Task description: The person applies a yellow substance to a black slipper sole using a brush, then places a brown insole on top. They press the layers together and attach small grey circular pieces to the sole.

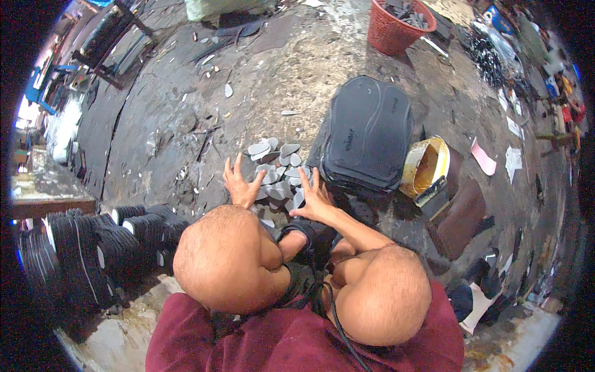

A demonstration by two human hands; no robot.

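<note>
A loose pile of small grey rounded, teardrop-shaped pieces (pixel 287 172) lies on the floor in front of me. My left hand (pixel 242 184) is at the left edge of the pile, fingers spread and nothing held. On the pile's right side is my right hand (pixel 315 199), its fingers also apart and no piece between them. Whether either hand touches the pieces I cannot tell. Just right of the pile sits a stack of black sheets (pixel 369 127) with curved outlines on the top one. A yellow container (pixel 441 155) with yellowish, glue-like residue inside stands beside that stack.
Rows of stacked black shoe soles (pixel 74 254) stand at my left. A red plastic basket (pixel 396 28) holding dark scraps is at the far right. A brown sheet (pixel 458 217) and a pink scrap (pixel 482 157) lie at the right. A wooden bench (pixel 102 43) stands far left.
</note>
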